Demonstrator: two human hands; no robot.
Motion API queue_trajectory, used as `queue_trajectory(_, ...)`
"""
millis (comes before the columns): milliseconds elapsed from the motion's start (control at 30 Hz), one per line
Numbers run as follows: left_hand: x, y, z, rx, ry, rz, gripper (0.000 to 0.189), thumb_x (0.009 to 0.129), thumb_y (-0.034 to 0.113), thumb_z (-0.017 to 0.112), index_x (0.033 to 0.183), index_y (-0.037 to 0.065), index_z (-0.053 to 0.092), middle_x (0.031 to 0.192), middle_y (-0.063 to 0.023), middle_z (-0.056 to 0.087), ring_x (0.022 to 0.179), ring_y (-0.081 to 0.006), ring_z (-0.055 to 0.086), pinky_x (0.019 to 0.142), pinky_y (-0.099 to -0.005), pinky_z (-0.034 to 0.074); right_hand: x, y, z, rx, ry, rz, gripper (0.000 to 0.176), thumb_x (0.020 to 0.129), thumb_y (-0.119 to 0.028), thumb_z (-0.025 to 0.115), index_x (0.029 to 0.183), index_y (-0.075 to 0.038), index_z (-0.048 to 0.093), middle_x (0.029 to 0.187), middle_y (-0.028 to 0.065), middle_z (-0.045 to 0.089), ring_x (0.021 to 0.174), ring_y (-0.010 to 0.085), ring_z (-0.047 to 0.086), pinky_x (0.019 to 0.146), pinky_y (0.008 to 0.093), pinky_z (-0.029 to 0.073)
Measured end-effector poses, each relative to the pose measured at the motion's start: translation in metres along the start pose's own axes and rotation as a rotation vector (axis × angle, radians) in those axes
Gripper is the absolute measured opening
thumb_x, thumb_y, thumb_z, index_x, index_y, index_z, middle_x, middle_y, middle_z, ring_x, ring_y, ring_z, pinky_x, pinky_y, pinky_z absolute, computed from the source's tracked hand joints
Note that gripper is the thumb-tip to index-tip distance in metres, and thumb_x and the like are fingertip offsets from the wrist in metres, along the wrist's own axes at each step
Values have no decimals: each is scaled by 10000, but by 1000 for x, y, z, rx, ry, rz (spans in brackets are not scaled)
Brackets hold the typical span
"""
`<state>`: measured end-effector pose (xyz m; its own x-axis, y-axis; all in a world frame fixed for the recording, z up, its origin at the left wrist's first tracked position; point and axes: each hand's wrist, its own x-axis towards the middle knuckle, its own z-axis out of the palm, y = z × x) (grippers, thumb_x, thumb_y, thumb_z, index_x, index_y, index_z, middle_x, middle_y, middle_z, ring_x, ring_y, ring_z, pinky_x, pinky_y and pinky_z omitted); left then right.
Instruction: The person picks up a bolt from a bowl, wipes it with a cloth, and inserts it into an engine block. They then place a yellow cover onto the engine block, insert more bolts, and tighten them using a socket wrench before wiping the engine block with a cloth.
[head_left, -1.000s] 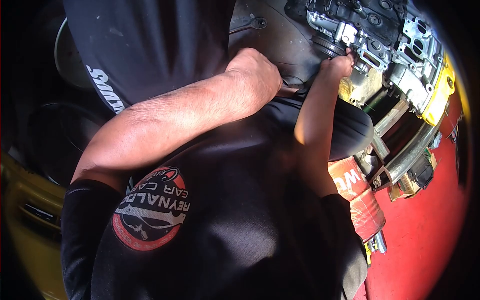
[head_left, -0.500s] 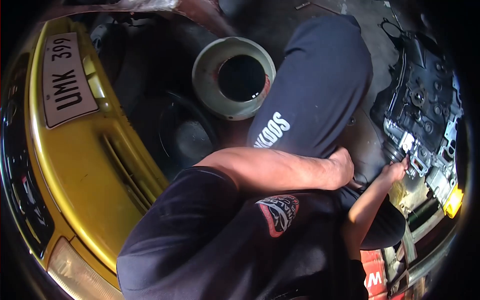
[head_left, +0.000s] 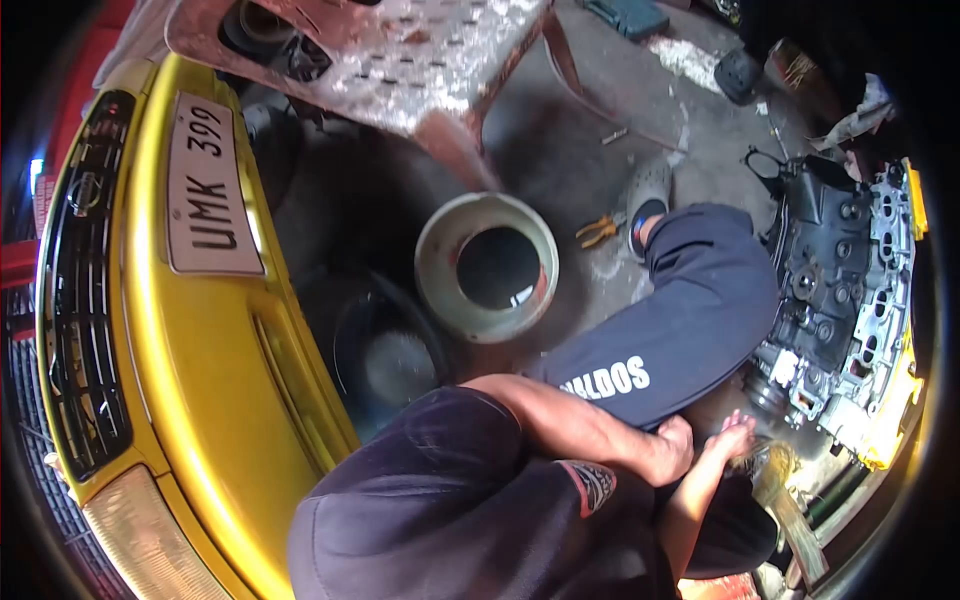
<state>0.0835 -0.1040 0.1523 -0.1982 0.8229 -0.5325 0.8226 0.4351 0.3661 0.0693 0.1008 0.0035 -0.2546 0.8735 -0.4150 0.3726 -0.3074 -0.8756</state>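
Note:
My left hand [head_left: 672, 452] is closed in a fist beside my bent leg, and what it holds, if anything, is hidden. Close on its right, my right hand [head_left: 735, 438] has its fingers curled; I cannot make out anything in them. Just beyond the right hand is the pulley [head_left: 768, 392] at the near end of an engine [head_left: 815, 270], with a visible gap between hand and pulley. The engine has a black cover and bare metal flanges along its right side.
A pail [head_left: 435, 262] with dark liquid stands left of my leg, near a black basin [head_left: 345, 345]. Yellow-handled pliers [head_left: 597, 232] lie by my shoe [head_left: 652, 190]. A worn plastic chair [head_left: 410, 85] stands ahead. The yellow car bumper [head_left: 200, 370] fills the left side.
My right hand has come away from the engine's pulley and back toward my left hand. The view has tilted up, showing the chair, the pliers and my shoe. My left hand stays closed.

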Motion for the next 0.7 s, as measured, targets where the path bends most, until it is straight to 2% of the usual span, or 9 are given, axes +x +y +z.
queue_trajectory(233, 17, 19, 12, -54, -134, -88, 298, 770, 186, 707, 1057, 115, 746, 1011, 11, 700, 835, -251, 649, 515, -456, 417, 13, 118, -9, -269, -490, -352, 55, 860, 22, 578, 845, -24, 606, 739, 84, 642, 601, 173, 604, 569, 305, 523)
queue_trajectory(367, 36, 27, 37, 123, 77, -159, 236, 759, 136, 703, 972, 50, 761, 938, -102, 710, 765, -291, 655, 459, -483, 403, 15, 145, -21, -300, -518, -230, 52, 889, 7, 549, 872, -16, 591, 766, 83, 630, 672, 145, 571, 598, 285, 475)
queue_trajectory(400, 43, 32, 49, 180, 129, -166, 225, 757, 128, 702, 955, 39, 762, 927, -119, 710, 755, -294, 655, 451, -486, 401, -46, 75, -12, -314, -603, -138, 38, 896, -20, 554, 877, -16, 586, 775, 83, 618, 672, 149, 555, 599, 293, 474)
queue_trajectory(433, 38, 31, 66, 351, 302, -87, 189, 724, 135, 676, 863, 24, 740, 832, -135, 676, 676, -285, 619, 427, -471, 396, -18, 103, -18, -400, -558, -433, 45, 902, -40, 558, 899, -9, 592, 765, 79, 606, 667, 163, 545, 604, 298, 475)
queue_trajectory(467, 34, 28, 81, 543, 497, -36, 169, 691, 142, 650, 770, 8, 718, 738, -152, 643, 597, -275, 583, 403, -456, 390, 27, 143, -24, 51, -770, 41, 125, 903, -29, 548, 991, 4, 631, 815, 103, 628, 734, 192, 593, 656, 324, 511)
queue_trajectory(533, -2, 3, 57, 818, 895, -23, 194, 623, 181, 581, 558, 7, 638, 506, -128, 526, 408, -212, 459, 357, -381, 382, 22, 144, -26, -427, -536, -289, 272, 949, -101, 490, 1133, 5, 659, 956, 192, 691, 829, 266, 669, 788, 378, 565)
queue_trajectory(600, -16, -17, 18, 1144, 1062, 336, 244, 740, 155, 565, 513, 137, 477, 462, 3, 368, 392, -116, 362, 310, -348, 248, -3, 104, -29, -831, -522, -676, 246, 936, -147, 536, 1068, -8, 691, 973, 118, 718, 801, 224, 677, 772, 332, 562)
queue_trajectory(633, -17, -1, 24, 753, 684, 179, 162, 756, 129, 564, 599, 142, 528, 472, 7, 389, 388, -81, 333, 301, -348, 235, -7, 102, -23, -802, -483, -649, 230, 924, -148, 553, 1052, -13, 688, 945, 118, 710, 794, 220, 668, 761, 333, 553)
queue_trajectory(700, 1, 7, 47, 581, 219, 23, 94, 803, 134, 590, 712, 146, 607, 535, -11, 579, 439, -142, 579, 317, -352, 378, -22, 96, -14, -611, -423, -493, 200, 899, -150, 587, 1022, -23, 682, 890, 117, 695, 781, 211, 651, 740, 334, 535)
